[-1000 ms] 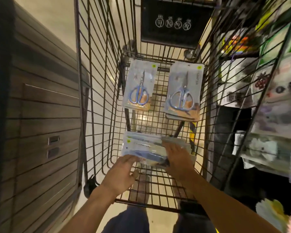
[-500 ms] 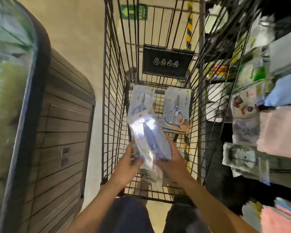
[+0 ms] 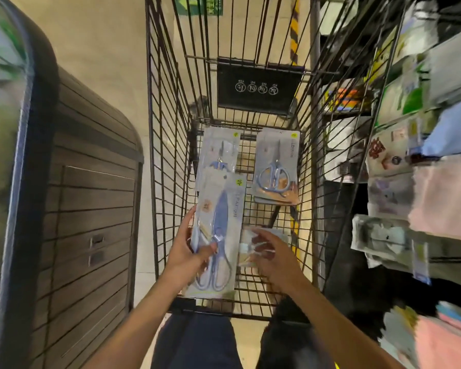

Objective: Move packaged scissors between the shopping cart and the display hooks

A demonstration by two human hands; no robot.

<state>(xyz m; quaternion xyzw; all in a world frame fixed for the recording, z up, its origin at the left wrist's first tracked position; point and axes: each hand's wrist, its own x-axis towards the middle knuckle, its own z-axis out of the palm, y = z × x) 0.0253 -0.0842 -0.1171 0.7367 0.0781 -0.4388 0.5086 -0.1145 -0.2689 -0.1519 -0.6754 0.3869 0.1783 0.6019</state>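
A wire shopping cart (image 3: 168, 145) fills the centre of the frame. One scissors pack (image 3: 218, 235) is gripped along its left edge by the left hand (image 3: 186, 251), above the cart's lower half. The right hand (image 3: 274, 254), fingers spread, rests on a blurred pack (image 3: 264, 235) beside it. Two more packs, at upper left (image 3: 218, 150) and upper right (image 3: 276, 166), lie on the cart floor.

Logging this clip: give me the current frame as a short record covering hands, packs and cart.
left hand: grips a scissors pack held above the cart floor
right hand: on a blurred pack; grip unclear
far packs: one at left, partly hidden; one at right
cart: black wire
shelves: goods on the right, blurred
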